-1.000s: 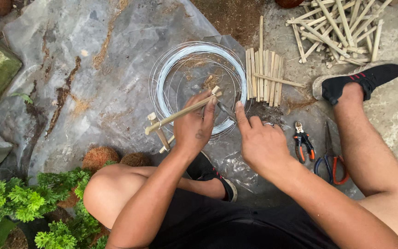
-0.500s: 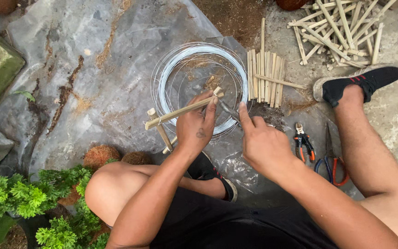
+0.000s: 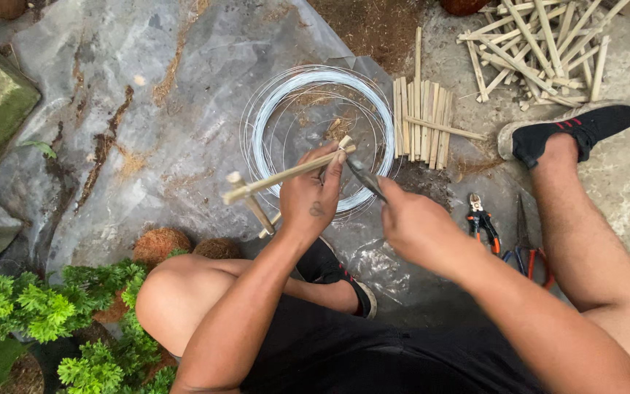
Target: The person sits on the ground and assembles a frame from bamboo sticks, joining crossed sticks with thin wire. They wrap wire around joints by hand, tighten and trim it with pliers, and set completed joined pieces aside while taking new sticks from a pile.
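From up here I see my left hand clenched around a small frame of bamboo sticks, holding it above the coil of pale wire that lies on the grey plastic sheet. The long stick runs from the fingertips out to the left, where shorter pieces cross it. My right hand is closed on a slim dark tool (its exact kind I cannot tell) whose tip points at the frame's right end, beside the left thumb. Just beyond the coil lies a row of cut sticks, and a loose heap of sticks sits further right. Orange-handled pliers and scissors lie by my right leg.
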A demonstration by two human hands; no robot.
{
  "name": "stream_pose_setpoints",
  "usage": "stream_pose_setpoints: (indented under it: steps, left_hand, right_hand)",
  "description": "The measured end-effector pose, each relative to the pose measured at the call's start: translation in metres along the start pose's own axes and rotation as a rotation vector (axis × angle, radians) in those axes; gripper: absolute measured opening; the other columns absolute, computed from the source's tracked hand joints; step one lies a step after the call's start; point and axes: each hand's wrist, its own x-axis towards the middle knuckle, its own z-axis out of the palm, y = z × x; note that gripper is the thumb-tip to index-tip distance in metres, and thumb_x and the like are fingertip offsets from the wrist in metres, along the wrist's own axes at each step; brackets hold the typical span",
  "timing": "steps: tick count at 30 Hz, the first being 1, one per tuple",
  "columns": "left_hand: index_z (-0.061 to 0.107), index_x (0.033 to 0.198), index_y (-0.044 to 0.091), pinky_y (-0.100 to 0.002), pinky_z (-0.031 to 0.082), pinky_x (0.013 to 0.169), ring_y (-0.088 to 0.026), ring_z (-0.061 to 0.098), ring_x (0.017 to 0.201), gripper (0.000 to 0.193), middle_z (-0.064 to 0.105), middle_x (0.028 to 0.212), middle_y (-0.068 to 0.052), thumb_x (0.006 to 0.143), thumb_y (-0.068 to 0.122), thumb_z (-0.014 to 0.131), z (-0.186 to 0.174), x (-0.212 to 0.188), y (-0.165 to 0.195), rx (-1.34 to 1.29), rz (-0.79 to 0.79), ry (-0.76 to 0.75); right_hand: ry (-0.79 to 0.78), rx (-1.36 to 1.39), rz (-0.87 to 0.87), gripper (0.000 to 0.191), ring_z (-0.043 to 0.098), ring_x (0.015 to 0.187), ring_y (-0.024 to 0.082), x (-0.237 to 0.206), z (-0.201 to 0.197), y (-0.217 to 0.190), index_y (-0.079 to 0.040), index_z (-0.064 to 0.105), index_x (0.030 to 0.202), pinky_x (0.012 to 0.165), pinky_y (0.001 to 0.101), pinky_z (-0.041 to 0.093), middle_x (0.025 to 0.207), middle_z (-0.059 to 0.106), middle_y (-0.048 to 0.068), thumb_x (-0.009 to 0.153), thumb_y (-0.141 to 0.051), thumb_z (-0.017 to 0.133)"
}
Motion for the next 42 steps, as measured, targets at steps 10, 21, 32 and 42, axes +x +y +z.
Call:
stream_pose_setpoints:
  steps: [10,21,32,42]
  left_hand:
    - [0.072,0.125,0.002,-0.026,0.049,0.066,-0.007,0.057,0.075,0.041,0.069,0.084,-0.003,0.101,0.034,0.065,0.011,-0.004,-0.005,-0.343,0.065,-0.087]
    - [0.072,0.126,0.009,-0.028,0.048,0.061,-0.01,0.061,0.063,0.044,0.065,0.067,-0.002,0.1,0.043,0.061,0.003,-0.001,0.009,-0.123,-0.006,-0.047]
    - [0.073,0.124,0.01,-0.034,0.054,0.069,-0.022,0.075,0.078,0.043,0.078,0.087,-0.011,0.099,0.043,0.062,0.002,-0.006,0.008,-0.057,-0.01,-0.034]
    - [0.073,0.124,0.011,-0.031,0.054,0.069,-0.018,0.073,0.075,0.042,0.078,0.088,-0.009,0.097,0.041,0.063,0.006,-0.007,-0.004,-0.09,-0.039,-0.067]
  right_hand:
    - [-0.44,2.088,0.311,0.041,0.053,0.052,0.015,-0.02,0.012,0.002,-0.001,0.05,0.144,0.044,0.0282,0.042,0.075,0.058,0.006,0.105,-0.011,0.048]
    - [-0.035,0.154,0.141,0.067,0.066,0.099,0.044,-0.021,-0.019,-0.007,-0.005,0.03,0.158,0.084,0.0498,0.052,0.115,0.068,0.024,0.095,-0.015,0.051]
    - [-0.07,-0.038,0.116,0.068,0.067,0.092,0.045,-0.01,-0.027,-0.025,-0.005,0.031,0.155,0.082,0.054,0.052,0.108,0.067,0.026,0.092,-0.015,0.052]
    - [-0.236,0.701,0.342,0.026,0.053,0.056,0.023,-0.009,0.004,0.002,0.0,0.06,0.116,0.05,0.0369,0.046,0.073,0.057,0.011,0.107,-0.023,0.05]
